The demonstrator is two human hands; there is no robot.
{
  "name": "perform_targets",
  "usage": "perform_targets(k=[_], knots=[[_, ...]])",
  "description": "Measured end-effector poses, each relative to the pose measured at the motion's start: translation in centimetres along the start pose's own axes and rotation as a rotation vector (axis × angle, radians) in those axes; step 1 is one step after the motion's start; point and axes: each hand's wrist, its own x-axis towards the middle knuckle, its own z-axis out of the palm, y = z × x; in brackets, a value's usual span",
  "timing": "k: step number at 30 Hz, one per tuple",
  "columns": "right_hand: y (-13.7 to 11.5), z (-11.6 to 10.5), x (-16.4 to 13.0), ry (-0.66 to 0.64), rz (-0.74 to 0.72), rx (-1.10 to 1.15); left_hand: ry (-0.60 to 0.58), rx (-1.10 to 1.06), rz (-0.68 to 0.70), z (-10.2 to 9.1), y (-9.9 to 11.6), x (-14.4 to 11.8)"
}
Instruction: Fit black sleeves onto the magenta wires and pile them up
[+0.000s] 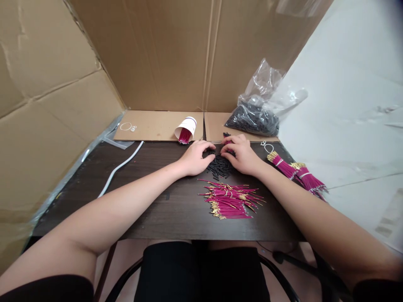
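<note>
My left hand (198, 159) lies at the left side of a loose pile of short black tubes (218, 167), its thumb and fingers curved but apart, the tips at the pile. On the opposite side, my right hand (242, 155) is curved in the same way, thumb and fingers apart. Some magenta wires (230, 147) with black ends show under its fingers; whether they are touched or only covered I cannot tell. Nearer to me lies a spread bundle of magenta wires with gold-coloured tips (228, 197), with a pale band around part of it.
A white paper cup (188, 124) lies tipped on a cardboard strip, magenta wires inside. A clear bag of black tubes (253, 117) leans at the back right. Banded wire bundles (307, 178) lie at the right edge. A pale cord (118, 170) crosses the left side. Cardboard walls (151, 54) enclose the back and left.
</note>
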Motion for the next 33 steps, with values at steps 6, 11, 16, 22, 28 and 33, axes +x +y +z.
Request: perform_targets(k=[6, 11, 16, 22, 28, 33], knots=[[-0.7, -0.1, -0.1, -0.058, -0.001, -0.065, 0.019, -0.008, 0.027, 0.1, -0.2, 0.1], [-1.4, -0.3, -0.2, -0.038, -0.018, -0.053, 0.046, -0.053, 0.093, 0.2, -0.2, 0.1], [-2.3, -0.7, -0.2, -0.032, -0.025, 0.001, 0.048, -0.109, 0.138, 0.2, -0.2, 0.0], [-2.8, -0.5, -0.3, -0.026, -0.031, 0.04, 0.061, -0.146, 0.111, 0.3, -0.4, 0.0], [-3.9, -2.8, -0.3, -0.078, -0.099, 0.138, 0.05, -0.147, -0.008, 0.2, 0.1, 0.1], [-6.6, -3.8, -0.7, -0.356, -0.111, 0.28, 0.048, -0.137, -0.022, 0.2, 0.1, 0.1]])
